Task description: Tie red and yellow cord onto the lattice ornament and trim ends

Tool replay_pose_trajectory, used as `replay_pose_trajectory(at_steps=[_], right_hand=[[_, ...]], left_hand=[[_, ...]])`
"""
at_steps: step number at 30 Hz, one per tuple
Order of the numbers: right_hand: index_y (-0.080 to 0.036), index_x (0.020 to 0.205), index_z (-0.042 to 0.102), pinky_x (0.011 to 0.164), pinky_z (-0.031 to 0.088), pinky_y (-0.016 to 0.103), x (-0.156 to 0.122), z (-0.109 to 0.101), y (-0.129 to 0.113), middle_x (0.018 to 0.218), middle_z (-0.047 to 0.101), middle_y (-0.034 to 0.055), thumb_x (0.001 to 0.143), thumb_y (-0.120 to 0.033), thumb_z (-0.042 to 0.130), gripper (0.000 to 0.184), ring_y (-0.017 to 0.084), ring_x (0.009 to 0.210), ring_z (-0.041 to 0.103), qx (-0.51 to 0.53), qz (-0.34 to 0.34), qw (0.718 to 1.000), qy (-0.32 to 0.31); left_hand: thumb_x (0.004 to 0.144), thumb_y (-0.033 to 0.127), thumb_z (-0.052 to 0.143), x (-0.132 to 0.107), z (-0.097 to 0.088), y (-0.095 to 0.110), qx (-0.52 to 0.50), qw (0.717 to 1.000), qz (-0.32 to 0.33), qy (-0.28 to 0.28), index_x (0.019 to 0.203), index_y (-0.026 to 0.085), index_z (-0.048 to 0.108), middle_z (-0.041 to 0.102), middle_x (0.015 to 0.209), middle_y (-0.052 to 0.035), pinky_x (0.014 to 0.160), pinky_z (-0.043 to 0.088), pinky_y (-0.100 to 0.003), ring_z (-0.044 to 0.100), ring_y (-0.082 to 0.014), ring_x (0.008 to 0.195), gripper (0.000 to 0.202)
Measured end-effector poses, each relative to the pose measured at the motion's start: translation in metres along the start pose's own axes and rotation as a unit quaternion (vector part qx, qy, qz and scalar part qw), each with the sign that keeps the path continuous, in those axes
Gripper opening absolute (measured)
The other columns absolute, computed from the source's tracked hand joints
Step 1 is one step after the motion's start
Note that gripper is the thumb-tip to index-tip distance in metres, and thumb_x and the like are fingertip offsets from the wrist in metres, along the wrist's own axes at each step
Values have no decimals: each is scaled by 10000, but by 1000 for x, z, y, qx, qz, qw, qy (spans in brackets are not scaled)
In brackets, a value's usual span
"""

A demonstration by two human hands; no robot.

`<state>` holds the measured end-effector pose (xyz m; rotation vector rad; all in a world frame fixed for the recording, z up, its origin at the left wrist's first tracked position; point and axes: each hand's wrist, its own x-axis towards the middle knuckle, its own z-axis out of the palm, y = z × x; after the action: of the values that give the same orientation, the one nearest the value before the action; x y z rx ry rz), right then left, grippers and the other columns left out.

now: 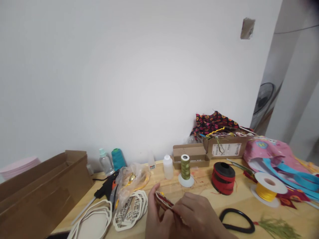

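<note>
Near the table's front edge, my left hand point(156, 215) is closed around a small flat piece with a pale rim and dark red inside point(163, 201). A bit of yellow shows at its top. My right hand point(198, 214) pinches the lower right end of the same piece, its fingers bent. My palms and fingers hide much of it, so its exact kind is unclear. Left of my hands lie pale lattice cut-outs point(131, 212) and plain pale frames point(93, 222). Right of them rests a black ring handle point(238, 220) with a green tassel point(277, 227).
A cardboard box point(47, 189) stands at left beside a black glue gun point(107, 186). Behind my hands are a white bottle point(168, 167), a green thread spool point(185, 167) and a red cord spool point(223, 179). A yellow ribbon spool point(267, 191) and pink cloth point(276, 152) lie right.
</note>
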<state>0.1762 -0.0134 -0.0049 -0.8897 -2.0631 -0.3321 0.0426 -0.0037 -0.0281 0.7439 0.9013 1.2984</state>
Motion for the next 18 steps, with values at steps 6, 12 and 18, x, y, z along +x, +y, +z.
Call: replay_pose_trajectory(at_steps=[6, 12, 18], right_hand=[[-179, 659, 614, 419, 313, 231, 1, 0, -3, 524, 628, 17, 697, -77, 433, 211, 126, 447, 475, 26, 3, 999, -22], [-185, 685, 620, 526, 398, 234, 5, -4, 4, 592, 654, 24, 738, -149, 478, 156, 134, 552, 553, 107, 103, 987, -59], [-211, 650, 597, 540, 457, 258, -14, -52, 28, 652, 649, 28, 658, -186, 599, 27, 179, 621, 604, 34, 188, 968, -161]], left_hand=[[539, 106, 597, -2, 10, -2, 69, 993, 57, 79, 740, 217, 490, 506, 560, 84, 532, 354, -209, 460, -103, 503, 253], [522, 130, 564, 5, 8, 3, 46, 995, -15, 83, 664, 224, 395, 550, 533, 82, 463, 382, -227, 526, -123, 456, 240], [504, 83, 474, 3, 6, 8, 52, 993, -25, 107, 733, 223, 391, 537, 489, 92, 435, 445, -259, 534, -134, 435, 282]])
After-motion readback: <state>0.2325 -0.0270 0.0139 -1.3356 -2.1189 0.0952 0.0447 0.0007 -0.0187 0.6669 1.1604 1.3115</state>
